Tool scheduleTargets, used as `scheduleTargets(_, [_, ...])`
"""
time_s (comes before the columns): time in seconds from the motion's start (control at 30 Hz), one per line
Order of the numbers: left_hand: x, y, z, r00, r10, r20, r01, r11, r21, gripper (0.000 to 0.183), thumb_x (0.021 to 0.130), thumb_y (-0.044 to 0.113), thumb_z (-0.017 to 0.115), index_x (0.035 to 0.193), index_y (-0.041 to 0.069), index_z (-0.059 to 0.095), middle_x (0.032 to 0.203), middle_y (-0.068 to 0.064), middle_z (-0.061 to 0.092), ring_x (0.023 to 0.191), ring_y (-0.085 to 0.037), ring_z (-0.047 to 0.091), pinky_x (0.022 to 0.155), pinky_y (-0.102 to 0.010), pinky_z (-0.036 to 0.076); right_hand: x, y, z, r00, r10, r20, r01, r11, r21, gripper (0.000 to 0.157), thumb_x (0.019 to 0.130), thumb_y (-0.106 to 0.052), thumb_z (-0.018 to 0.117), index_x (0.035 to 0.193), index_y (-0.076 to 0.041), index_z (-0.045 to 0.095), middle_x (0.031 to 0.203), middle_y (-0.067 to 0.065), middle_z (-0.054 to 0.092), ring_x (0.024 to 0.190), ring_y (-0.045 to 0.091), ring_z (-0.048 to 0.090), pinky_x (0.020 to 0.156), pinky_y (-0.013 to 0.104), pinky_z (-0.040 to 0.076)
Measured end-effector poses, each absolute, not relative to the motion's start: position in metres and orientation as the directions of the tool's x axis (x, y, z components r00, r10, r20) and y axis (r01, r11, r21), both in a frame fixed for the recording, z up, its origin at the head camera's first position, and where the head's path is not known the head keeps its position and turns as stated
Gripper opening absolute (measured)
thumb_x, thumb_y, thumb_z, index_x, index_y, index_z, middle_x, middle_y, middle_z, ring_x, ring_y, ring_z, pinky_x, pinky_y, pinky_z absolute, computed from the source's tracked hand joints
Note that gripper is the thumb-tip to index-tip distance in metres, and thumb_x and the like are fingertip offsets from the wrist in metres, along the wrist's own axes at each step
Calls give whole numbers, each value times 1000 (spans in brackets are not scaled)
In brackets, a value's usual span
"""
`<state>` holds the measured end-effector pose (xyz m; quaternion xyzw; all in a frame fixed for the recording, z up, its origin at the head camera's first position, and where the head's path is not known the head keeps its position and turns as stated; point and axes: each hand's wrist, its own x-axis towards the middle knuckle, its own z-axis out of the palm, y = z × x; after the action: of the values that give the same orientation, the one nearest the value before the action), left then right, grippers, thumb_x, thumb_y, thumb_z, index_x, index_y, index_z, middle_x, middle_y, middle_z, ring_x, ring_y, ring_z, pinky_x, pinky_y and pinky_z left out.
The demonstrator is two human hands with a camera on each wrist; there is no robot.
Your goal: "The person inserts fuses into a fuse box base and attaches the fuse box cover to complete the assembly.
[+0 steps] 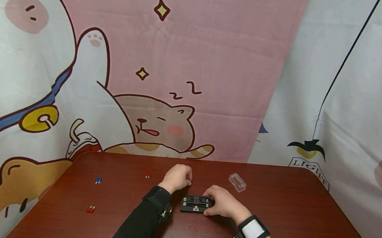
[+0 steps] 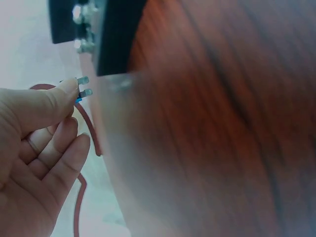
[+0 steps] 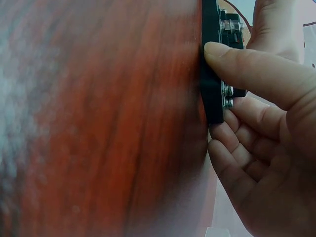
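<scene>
Between thumb and fingertips, my left hand [image 1: 175,177] pinches a small blue blade fuse [image 2: 86,93]. Its two metal prongs stick out past the thumb in the left wrist view; most of its body is hidden by the fingers. Just beyond and left of the black fuse block [image 1: 195,206], that hand is held apart from it. The block lies on the table with metal screw terminals on top. My right hand [image 1: 226,204] grips the block's right end, with the thumb [image 3: 219,52] on its near side and fingers around the other side.
A clear plastic cover [image 1: 237,182] lies on the brown table [image 1: 292,224], beyond my right hand. To the left are a pair of blue fuses [image 1: 98,180], some red fuses [image 1: 90,209] and tiny red ones [image 1: 148,175] farther back. A printed cloth hangs behind the table.
</scene>
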<state>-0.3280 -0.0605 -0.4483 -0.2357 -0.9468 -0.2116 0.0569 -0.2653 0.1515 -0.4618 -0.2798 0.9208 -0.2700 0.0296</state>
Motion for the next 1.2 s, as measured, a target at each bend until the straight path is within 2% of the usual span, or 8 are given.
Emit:
scheduleTargets(0.43, [-321,-58,-436,-863,462,204,505,779,371,11,81,9,81,77,14,71,69,9,58,62,-8,51,59,-26,44,-265,151,-459,-842,-530,104,-503,698,-510,37,68,-18,89,97,-13,67,92,-6,57,82,13,53,76,35,46])
scheduleTargets(1.0, [-304,-50,-425,-797,547,255,603,700,383,13,80,8,81,75,15,71,69,10,58,62,-5,52,59,-23,44,-265,152,-460,-831,-543,119,-518,679,-521,38,66,-15,90,96,-10,68,91,-5,58,82,14,55,76,35,47])
scheduleTargets(1.2, [-300,-46,-424,-792,558,249,608,682,405,11,80,7,81,78,14,73,70,10,59,63,-5,52,59,-22,44,-267,153,-461,-823,-553,127,-531,670,-519,38,65,-14,90,96,-10,68,91,-4,58,83,15,57,77,34,48])
